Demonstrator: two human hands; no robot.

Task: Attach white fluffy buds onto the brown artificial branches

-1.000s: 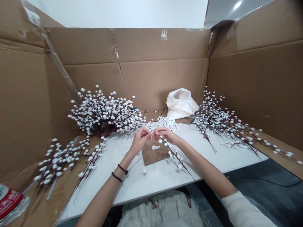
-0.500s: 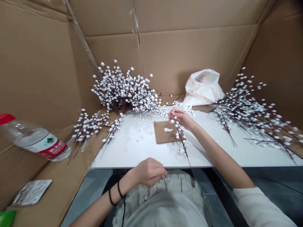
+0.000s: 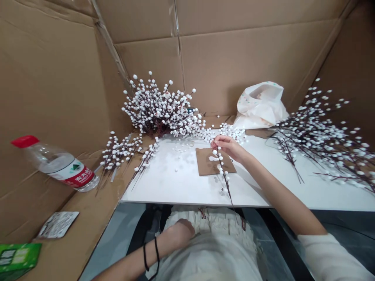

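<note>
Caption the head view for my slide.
Right hand holds a white-berried stem above a cardboard square on a white table.

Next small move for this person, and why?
Probably raise the left hand to the white tabletop: it's down by the lap, its fingers hidden, while the right hand alone holds the white-berried stem near its tip, so a second hand could steady it.
</note>
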